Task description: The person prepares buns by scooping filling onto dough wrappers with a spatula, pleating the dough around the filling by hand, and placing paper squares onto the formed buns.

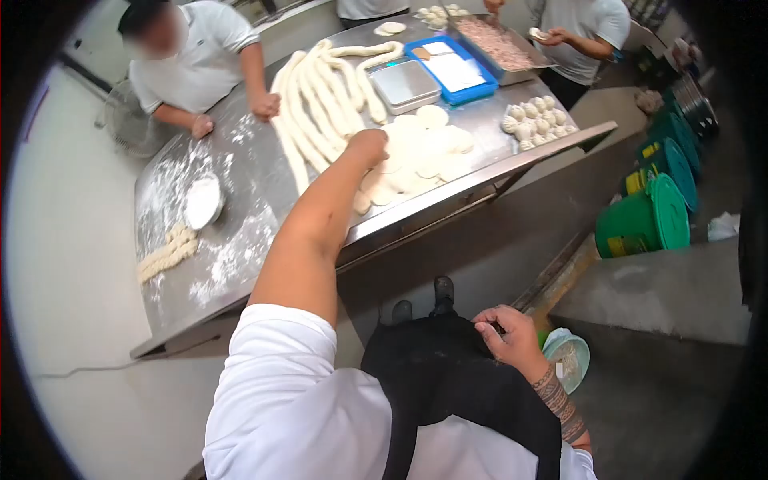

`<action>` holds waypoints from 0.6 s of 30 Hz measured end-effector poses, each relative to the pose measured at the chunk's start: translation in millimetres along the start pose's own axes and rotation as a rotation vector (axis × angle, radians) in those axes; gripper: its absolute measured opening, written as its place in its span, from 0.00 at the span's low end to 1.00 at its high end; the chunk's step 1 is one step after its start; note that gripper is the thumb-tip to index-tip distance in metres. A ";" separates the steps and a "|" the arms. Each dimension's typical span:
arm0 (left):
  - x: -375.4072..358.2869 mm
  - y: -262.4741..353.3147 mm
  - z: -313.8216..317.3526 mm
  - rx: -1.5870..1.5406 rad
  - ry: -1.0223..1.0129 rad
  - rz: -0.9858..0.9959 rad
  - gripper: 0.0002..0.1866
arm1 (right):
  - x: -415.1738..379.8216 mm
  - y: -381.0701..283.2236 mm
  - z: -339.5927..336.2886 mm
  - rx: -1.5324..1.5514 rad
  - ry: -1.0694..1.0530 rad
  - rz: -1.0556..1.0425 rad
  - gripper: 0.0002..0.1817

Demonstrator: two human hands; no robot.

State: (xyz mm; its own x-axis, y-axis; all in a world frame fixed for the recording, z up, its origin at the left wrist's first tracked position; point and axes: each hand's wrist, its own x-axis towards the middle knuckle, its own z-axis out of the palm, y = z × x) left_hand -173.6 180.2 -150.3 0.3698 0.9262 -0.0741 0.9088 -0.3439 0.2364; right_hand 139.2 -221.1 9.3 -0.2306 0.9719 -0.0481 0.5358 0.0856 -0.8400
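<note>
My left hand (369, 149) reaches across the steel table to the place where long dough ropes (314, 100) meet a spread of flat round dough wrappers (428, 152). Its fingers are curled downward, and whatever they hold, if anything, is hidden. Low in front of my black apron (448, 384) hangs my right hand (512, 340), loosely bent, a gap between thumb and forefinger and nothing visible in it. Just behind the wrappers is a silver scale (404, 84). Several filled, pleated dumplings (534, 122) stand in rows at the table's right end.
A blue tray (452, 70) and a metal pan of pinkish filling (500, 44) are farther back. On the floured left side sit a flour bowl (204, 202) and cut dough pieces (168, 254). Co-workers stand across the table. Green lidded buckets (644, 220) line the right.
</note>
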 end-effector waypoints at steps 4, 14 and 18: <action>3.8 12.1 -12.4 0.118 -0.145 -0.026 0.22 | -13.0 5.4 -3.2 0.027 0.088 -0.010 0.05; -93.1 37.7 -64.5 -1.331 0.065 -0.315 0.15 | 9.7 -26.9 13.1 0.078 -0.015 -0.079 0.07; -188.9 85.7 -115.1 -2.034 0.002 -0.309 0.24 | 23.6 -51.7 31.6 0.078 -0.074 -0.175 0.08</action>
State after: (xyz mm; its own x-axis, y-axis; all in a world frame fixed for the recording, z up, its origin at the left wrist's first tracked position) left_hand -187.8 -6.4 -4.5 0.2777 0.9079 -0.3140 -0.5452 0.4181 0.7266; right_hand 80.4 -209.5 34.5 -0.3755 0.9246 0.0649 0.4181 0.2314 -0.8784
